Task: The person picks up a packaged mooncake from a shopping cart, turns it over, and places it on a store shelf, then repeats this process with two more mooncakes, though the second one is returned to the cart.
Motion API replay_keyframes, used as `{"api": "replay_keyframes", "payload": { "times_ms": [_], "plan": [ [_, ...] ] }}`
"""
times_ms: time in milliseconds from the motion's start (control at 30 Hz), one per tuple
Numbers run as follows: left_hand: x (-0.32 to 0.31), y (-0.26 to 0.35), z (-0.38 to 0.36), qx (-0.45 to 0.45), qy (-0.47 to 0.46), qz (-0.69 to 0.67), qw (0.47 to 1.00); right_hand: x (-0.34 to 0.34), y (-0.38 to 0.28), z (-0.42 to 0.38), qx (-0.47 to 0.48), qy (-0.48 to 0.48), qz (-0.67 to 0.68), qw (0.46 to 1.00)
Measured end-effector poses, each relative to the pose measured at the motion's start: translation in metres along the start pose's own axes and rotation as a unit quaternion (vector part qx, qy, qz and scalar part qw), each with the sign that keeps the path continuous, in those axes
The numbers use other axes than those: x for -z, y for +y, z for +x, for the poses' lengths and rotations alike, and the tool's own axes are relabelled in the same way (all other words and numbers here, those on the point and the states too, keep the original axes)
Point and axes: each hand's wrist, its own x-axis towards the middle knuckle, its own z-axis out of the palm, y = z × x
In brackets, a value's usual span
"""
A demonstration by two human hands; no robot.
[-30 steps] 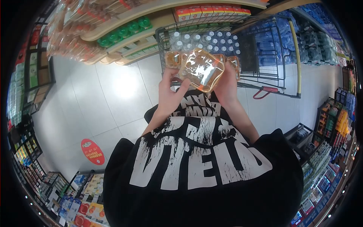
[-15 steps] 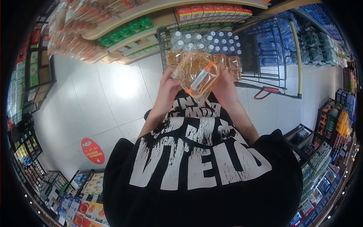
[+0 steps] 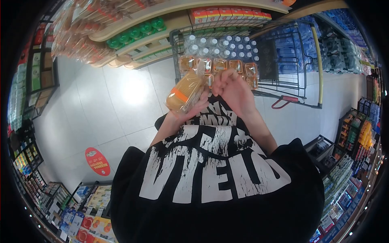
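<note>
My left hand (image 3: 198, 106) is closed around a pack of bread (image 3: 182, 94) in clear plastic wrap, held tilted above the floor to the left of the cart. The side facing me is golden brown and ribbed, with an orange band across it. My right hand (image 3: 237, 91) is off the pack, its fingers loosely bent and apart near the left fingertips, with nothing visible in them. Just beyond both hands, several similar orange-edged packs (image 3: 220, 65) lie in rows inside the shopping cart (image 3: 283, 77).
Clear bottles (image 3: 208, 46) with white caps stand in the cart behind the packs. Shelves (image 3: 162, 28) with bagged goods and green-lidded containers line the far side. Wrapped blue bottle packs (image 3: 293, 44) are stacked behind the cart. A red oval sticker (image 3: 97, 161) marks the tiled floor.
The pack of bread has moved left and been turned, now showing its ribbed side. My right hand has let go of it, uncovering more of the packs in the cart.
</note>
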Motion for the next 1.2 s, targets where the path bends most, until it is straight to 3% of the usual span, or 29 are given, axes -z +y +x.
{"api": "replay_keyframes", "payload": {
  "times_ms": [33,67,133,200,267,333,467,533,700,733,800,867,933,1000,1067,1133,1200],
  "plan": [
    [0.005,-0.001,0.001,-0.019,0.055,0.212,0.976,0.004,0.002,0.0,-0.006,-0.008,-0.003,1.0],
    [0.008,-0.005,0.001,-0.02,0.055,0.211,0.976,0.006,0.002,0.0,-0.012,-0.015,-0.005,1.0],
    [-0.003,-0.007,0.003,-0.066,0.151,0.019,0.986,0.002,0.001,0.001,-0.014,0.027,-0.051,0.998],
    [-0.017,0.005,0.01,-0.088,0.155,-0.02,0.984,0.001,0.0,0.003,-0.015,0.07,-0.096,0.993],
    [-0.022,0.012,0.016,-0.11,0.156,-0.058,0.98,0.004,0.001,0.005,0.01,0.176,-0.156,0.972],
    [-0.017,0.013,0.02,-0.163,0.151,0.009,0.975,0.009,-0.005,0.005,-0.001,0.17,-0.128,0.977],
    [-0.016,0.016,0.026,-0.173,0.151,0.036,0.973,0.02,-0.01,0.005,0.008,0.168,-0.145,0.975],
    [-0.023,0.02,0.029,-0.177,0.146,0.063,0.971,0.023,-0.016,0.008,0.011,0.123,-0.269,0.955],
    [-0.02,0.022,0.036,-0.177,0.14,0.065,0.972,0.017,-0.035,0.012,0.009,0.085,-0.331,0.94],
    [-0.023,0.024,0.038,-0.173,0.143,0.062,0.973,0.023,-0.034,0.014,0.049,0.071,-0.351,0.932],
    [-0.031,0.027,0.039,-0.183,0.128,0.059,0.973,0.032,-0.039,0.015,0.008,0.094,-0.369,0.924],
    [-0.034,0.026,0.043,-0.183,0.143,0.039,0.972,0.031,-0.044,0.022,0.047,0.106,-0.373,0.921],
    [-0.037,0.026,0.043,-0.187,0.119,0.047,0.974,0.031,-0.058,0.027,0.014,0.105,-0.382,0.918],
    [-0.038,0.027,0.043,-0.19,0.098,0.055,0.975,0.038,-0.064,0.038,0.087,0.095,-0.397,0.909],
    [-0.039,0.028,0.045,-0.192,0.096,0.125,0.969,0.03,-0.087,0.046,0.093,0.093,-0.425,0.896],
    [-0.027,0.024,0.047,-0.207,0.083,0.103,0.969,0.029,-0.11,0.051,0.095,0.099,-0.449,0.883],
    [-0.015,0.021,0.045,-0.166,0.09,0.102,0.977,0.032,-0.137,0.062,0.198,0.114,-0.459,0.858]
  ]
}}
